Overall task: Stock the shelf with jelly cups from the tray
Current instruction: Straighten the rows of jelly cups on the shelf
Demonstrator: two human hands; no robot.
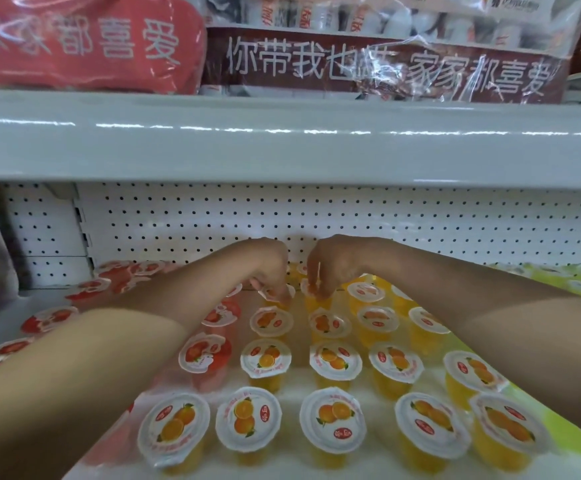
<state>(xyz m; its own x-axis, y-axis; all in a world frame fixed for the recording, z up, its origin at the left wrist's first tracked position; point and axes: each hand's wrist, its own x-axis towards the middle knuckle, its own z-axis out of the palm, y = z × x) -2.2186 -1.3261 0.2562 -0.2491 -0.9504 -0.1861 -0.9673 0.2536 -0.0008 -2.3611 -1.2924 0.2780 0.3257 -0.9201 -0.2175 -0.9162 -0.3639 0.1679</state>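
Orange jelly cups with white foil lids stand in rows on the white shelf. Red jelly cups fill the rows to the left. Both my arms reach deep into the shelf. My left hand hangs fingers-down and pinches the lid rim of an orange cup near the back row. My right hand does the same on the neighbouring orange cup, a little to the right. Both held cups are partly hidden by my fingers. No tray is in view.
A thick grey shelf edge overhangs the bay just above my hands. Large red snack bags lie on that upper shelf. A white pegboard wall closes the back. Yellow-green packaging sits at the far right.
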